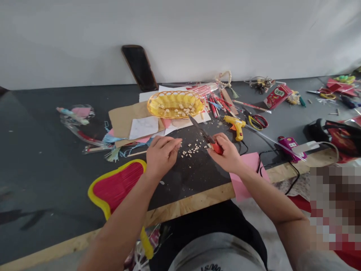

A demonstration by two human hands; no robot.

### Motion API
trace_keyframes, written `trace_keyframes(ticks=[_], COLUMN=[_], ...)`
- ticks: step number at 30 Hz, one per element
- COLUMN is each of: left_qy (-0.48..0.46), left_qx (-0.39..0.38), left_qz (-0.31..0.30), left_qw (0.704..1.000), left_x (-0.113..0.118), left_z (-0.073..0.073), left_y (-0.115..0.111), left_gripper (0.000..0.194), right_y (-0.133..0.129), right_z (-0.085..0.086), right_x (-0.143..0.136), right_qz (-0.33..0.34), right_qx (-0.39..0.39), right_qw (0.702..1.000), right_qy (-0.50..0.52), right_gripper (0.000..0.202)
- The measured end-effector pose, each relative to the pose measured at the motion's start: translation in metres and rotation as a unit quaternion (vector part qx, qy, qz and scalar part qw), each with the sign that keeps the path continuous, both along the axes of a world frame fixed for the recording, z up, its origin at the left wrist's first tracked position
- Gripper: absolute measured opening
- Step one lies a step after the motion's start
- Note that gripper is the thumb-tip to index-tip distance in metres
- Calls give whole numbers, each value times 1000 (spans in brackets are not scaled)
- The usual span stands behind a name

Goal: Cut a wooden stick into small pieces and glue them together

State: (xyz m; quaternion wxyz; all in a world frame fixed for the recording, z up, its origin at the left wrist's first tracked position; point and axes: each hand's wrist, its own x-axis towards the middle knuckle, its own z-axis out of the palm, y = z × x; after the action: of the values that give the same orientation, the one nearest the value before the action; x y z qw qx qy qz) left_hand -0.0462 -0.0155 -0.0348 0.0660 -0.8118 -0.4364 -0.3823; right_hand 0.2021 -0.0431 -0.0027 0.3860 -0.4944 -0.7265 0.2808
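Observation:
My right hand (227,152) is wrapped round red-handled scissors (207,136), their dark blades pointing up and left toward the basket. My left hand (162,154) is closed in a pinch; something tiny and pale may be at its fingertips, too small to name. Between the hands, many small cream-coloured bits (193,149) lie scattered on the dark table (180,177). Beyond them stands a yellow woven basket (152,107) with pale pieces inside. Under my left forearm lies a red fan-like shape with a yellow fuzzy rim (117,184).
A phone (140,67) leans on the wall. To the right are a yellow glue gun (236,126), yellow-and-red-handled scissors (258,121), a red box (278,96) and a purple device (291,148) with cables. Pink paper (248,173) overhangs the table edge. A person, partly blurred, is at the far right.

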Motion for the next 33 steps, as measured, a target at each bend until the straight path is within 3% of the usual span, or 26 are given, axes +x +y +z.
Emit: trace_keyframes(ticks=[5, 13, 22, 25, 29, 33], left_qy=[-5, -9, -28, -29, -28, -27], left_qx=[-27, -36, -65, -59, -40, -34], left_qz=[5, -12, -11, -11, -11, -13], left_qw=[1000, 999, 997, 998, 999, 999], left_x=[-1, 0, 0, -1, -2, -2], left_z=[1, 1, 2, 2, 1, 2], left_y=[0, 0, -1, -2, -2, -1], left_gripper=[21, 22, 23, 23, 23, 21], right_y=[14, 10, 7, 6, 5, 5], right_z=[-6, -20, -14, -17, -24, -29], right_x=[-8, -7, -9, -7, -2, 0], right_qz=[-33, -60, -8, 35, 93, 105], right_qx=[-3, -112, -167, -208, -237, -248], right_qw=[998, 983, 963, 938, 891, 884], right_qy=[46, 130, 210, 275, 375, 383], right_gripper=[23, 24, 23, 24, 43, 45])
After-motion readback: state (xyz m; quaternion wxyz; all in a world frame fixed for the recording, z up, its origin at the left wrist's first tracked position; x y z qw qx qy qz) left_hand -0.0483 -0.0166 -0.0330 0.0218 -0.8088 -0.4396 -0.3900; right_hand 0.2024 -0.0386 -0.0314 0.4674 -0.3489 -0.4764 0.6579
